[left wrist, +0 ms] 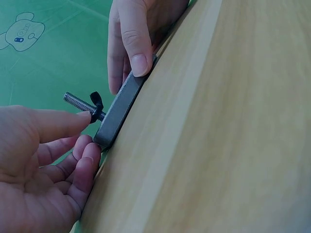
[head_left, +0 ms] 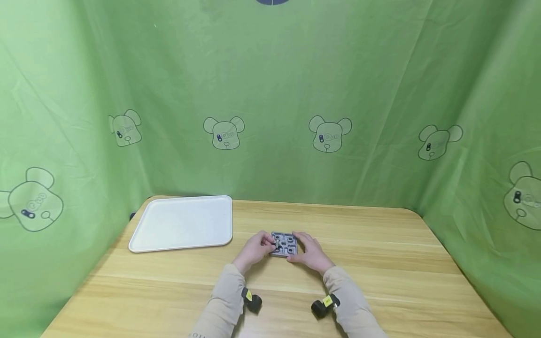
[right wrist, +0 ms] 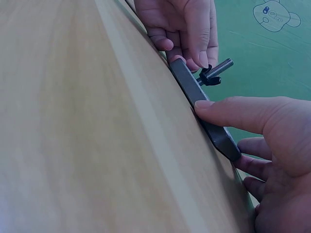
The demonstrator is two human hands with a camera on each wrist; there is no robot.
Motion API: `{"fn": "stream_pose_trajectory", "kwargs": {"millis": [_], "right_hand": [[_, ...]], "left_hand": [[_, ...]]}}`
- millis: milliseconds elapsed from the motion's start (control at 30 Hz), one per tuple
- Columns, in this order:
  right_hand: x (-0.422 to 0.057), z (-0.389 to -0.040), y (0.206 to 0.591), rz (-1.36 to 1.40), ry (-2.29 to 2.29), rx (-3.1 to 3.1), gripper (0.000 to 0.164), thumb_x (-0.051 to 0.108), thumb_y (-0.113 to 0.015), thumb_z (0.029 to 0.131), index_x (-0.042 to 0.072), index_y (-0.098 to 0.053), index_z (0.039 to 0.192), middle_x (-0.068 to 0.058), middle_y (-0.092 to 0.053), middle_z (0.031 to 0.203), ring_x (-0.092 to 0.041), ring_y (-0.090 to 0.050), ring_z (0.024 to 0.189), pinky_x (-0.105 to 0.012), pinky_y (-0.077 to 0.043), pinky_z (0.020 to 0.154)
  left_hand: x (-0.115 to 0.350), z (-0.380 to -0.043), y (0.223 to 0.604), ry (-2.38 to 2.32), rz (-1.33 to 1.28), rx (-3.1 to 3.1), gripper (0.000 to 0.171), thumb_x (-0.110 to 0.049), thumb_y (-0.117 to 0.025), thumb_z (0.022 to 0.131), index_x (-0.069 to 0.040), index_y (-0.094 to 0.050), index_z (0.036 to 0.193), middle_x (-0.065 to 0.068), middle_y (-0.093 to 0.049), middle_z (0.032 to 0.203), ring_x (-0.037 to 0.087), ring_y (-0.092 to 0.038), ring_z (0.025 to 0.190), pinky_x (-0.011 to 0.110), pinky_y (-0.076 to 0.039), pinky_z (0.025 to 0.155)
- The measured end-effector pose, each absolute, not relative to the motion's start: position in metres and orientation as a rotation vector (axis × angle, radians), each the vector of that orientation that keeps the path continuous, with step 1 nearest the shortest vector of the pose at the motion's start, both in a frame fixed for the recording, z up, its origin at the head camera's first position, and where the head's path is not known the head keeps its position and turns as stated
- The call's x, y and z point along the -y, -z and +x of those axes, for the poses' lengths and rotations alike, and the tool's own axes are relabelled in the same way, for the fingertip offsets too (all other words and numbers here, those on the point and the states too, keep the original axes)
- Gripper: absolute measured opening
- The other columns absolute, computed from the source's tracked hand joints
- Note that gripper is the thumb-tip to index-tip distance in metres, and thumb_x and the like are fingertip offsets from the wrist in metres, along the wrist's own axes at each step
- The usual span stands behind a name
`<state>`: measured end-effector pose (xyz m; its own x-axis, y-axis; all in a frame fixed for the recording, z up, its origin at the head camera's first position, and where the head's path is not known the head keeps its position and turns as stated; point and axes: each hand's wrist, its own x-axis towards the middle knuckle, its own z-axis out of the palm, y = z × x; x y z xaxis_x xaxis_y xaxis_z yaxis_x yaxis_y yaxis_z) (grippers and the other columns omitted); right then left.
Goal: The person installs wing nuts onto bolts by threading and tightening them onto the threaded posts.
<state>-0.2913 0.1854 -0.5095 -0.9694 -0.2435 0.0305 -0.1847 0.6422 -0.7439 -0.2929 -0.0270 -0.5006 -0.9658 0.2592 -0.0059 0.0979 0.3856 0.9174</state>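
Observation:
A grey square metal plate with grooves and holes lies flat on the wooden table. Near its left side a threaded bolt stands up from it, carrying a black wing nut. My left hand has thumb and forefinger at the wing nut, its other fingers curled by the plate's left edge. From the other side my right hand grips the plate, thumb on the near edge and fingers round the right side. The left forefinger's contact with the nut is partly hidden.
At the table's back left lies a white tray. A green curtain printed with bear heads rises behind the table and along both sides. Black wrist cameras are strapped to both sleeves.

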Motion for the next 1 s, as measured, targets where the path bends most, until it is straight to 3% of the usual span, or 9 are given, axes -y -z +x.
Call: {"fn": "stream_pose_trajectory", "kwargs": {"millis": [200,433,600,1000], "right_hand": [[-0.1856,-0.2922,0.5115,-0.359,1.248,-2.783,0.091,0.027,-0.083,0.071,0.006,-0.039,0.147,-0.023,-0.034,0.154,-0.045,-0.028,0.142,-0.062,-0.014,0.117],[-0.1857,-0.2926,0.5120,-0.372,1.243,-2.787,0.090,0.026,-0.083,0.071,0.004,-0.039,0.147,-0.024,-0.035,0.153,-0.044,-0.029,0.142,-0.060,-0.011,0.119],[-0.1852,-0.2918,0.5100,-0.377,1.237,-2.799,0.090,0.026,-0.083,0.071,0.004,-0.039,0.146,-0.022,-0.038,0.151,-0.043,-0.031,0.141,-0.060,-0.015,0.118],[-0.1851,-0.2906,0.5076,-0.375,1.248,-2.790,0.089,0.027,-0.083,0.072,0.004,-0.040,0.146,-0.021,-0.039,0.151,-0.042,-0.032,0.140,-0.060,-0.020,0.116]], "left_hand": [[0.0274,-0.2925,0.5008,-1.624,0.308,-2.492,0.014,-0.006,-0.069,0.085,-0.004,-0.056,0.091,0.004,-0.057,0.085,0.015,-0.051,0.078,0.024,-0.044,0.067],[0.0276,-0.2932,0.5008,-1.656,0.301,-2.436,0.021,-0.003,-0.072,0.079,-0.004,-0.061,0.097,0.004,-0.058,0.088,0.015,-0.052,0.080,0.025,-0.046,0.071],[0.0281,-0.2925,0.4999,-1.665,0.304,-2.418,0.027,-0.004,-0.075,0.076,-0.003,-0.064,0.101,0.003,-0.057,0.087,0.014,-0.051,0.078,0.024,-0.045,0.068],[0.0273,-0.2933,0.4990,-1.573,0.343,-2.505,0.019,-0.010,-0.068,0.087,-0.003,-0.069,0.105,0.008,-0.066,0.096,0.013,-0.055,0.082,0.024,-0.047,0.071]]}}
